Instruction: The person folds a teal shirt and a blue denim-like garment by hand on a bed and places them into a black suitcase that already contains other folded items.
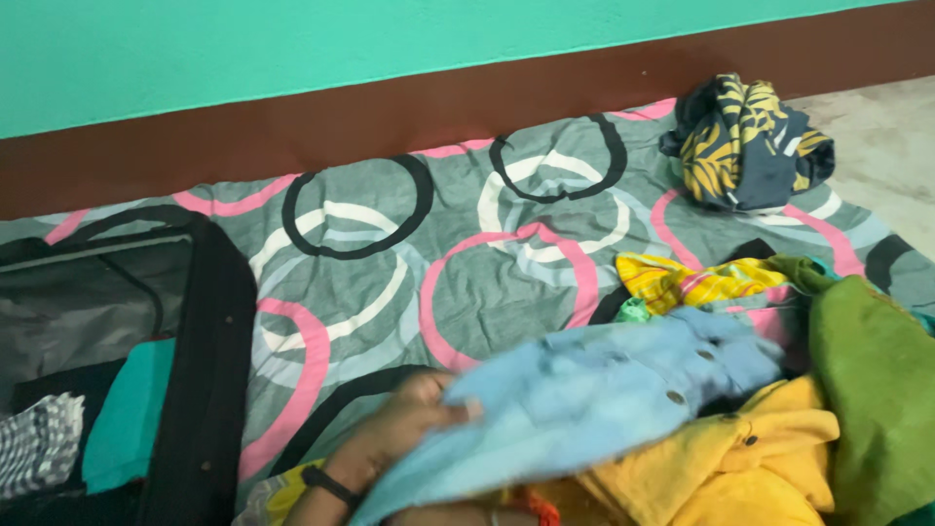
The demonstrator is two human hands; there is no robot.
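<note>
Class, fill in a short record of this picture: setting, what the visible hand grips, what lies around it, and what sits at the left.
Setting: patterned grey bedsheet with pink, black and white rings, beside a green and brown wall
Left hand: grips a light blue buttoned shirt; dark wristband
Right hand: not in view
Nearby: yellow garment, green cloth, crumpled navy leaf-print garment
Left side: open black suitcase holding teal cloth
</note>
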